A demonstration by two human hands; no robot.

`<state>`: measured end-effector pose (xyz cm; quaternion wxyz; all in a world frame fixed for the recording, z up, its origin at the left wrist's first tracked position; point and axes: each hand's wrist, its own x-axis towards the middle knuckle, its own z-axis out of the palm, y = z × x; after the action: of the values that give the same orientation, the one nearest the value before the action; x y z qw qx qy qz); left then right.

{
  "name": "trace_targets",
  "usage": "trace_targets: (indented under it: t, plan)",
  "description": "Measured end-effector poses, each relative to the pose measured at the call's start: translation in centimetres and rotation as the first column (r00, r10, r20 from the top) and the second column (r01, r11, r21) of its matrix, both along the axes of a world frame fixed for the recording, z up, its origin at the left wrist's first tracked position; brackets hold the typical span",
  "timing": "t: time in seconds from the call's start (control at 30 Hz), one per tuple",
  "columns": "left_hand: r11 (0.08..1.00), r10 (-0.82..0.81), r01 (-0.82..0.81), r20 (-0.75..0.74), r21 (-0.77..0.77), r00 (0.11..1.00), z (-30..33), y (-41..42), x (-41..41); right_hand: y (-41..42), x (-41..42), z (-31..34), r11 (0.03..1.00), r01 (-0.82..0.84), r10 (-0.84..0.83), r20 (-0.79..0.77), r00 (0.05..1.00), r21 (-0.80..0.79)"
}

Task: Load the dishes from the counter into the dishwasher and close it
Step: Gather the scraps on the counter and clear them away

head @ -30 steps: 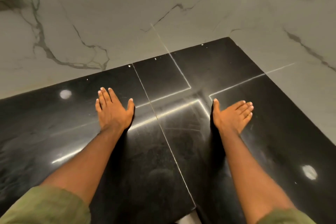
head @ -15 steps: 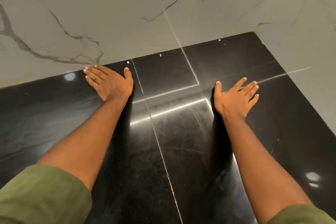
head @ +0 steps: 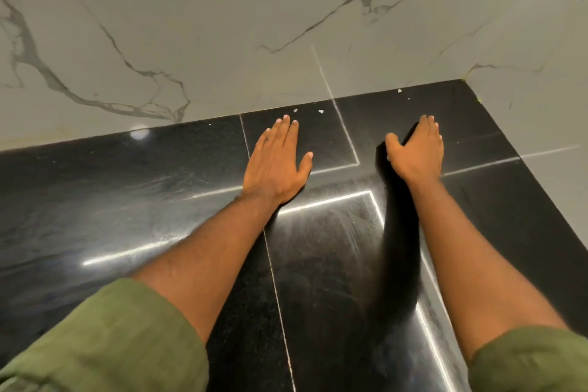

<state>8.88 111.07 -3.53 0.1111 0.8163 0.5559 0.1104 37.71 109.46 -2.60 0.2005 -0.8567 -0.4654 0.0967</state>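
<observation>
- Left hand (head: pixel 275 165): fingers straight, together, flat on black worktop (head: pixel 127 200).
- Right hand (head: pixel 416 149): fingers loosely bent, gripping nothing.
- No dishes or dishwasher visible near either hand; direction cannot be told.

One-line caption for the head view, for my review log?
Left hand and right hand, fingers extended, over a glossy black counter in a marble-walled corner; no dishes or dishwasher in view.

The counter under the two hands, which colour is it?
Glossy black counter, crossed by thin pale seams; the head view shows it.
</observation>
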Motion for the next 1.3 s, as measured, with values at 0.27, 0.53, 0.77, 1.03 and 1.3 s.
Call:
trace_targets:
  t: [0.27, 0.53, 0.77, 1.03, 1.3]
  plan:
    - [0.996, 0.094, -0.094, -0.008, -0.005, 0.996, -0.4, -0.1, 0.2, 9.9, 0.5, 0.7, 0.987, -0.072, 0.071, -0.014, 0.997, -0.144]
    - [0.992, 0.122, -0.122, -0.040, -0.012, 0.992, -0.2, -0.2, 0.4, 4.7, -9.2, -0.2, 0.819, -0.572, 0.569, 0.060, 0.820, 0.052]
    - [0.987, 0.163, -0.164, -0.038, 0.002, 0.986, -0.1, -0.4, 0.4, 4.9, -11.2, 0.6, 0.837, -0.509, 0.531, -0.076, 0.844, 0.199]
    - [0.963, 0.266, -0.267, 0.022, 0.034, 0.964, -0.3, -0.5, 0.5, 5.7, -14.1, 0.6, 0.596, -0.798, 0.803, -0.045, 0.594, 0.092]
    - [0.903, 0.400, -0.402, 0.647, -0.154, 0.649, 0.5, -0.2, -0.8, 5.1, -13.8, 0.5, 0.772, -0.528, 0.636, -0.411, 0.654, 0.354]
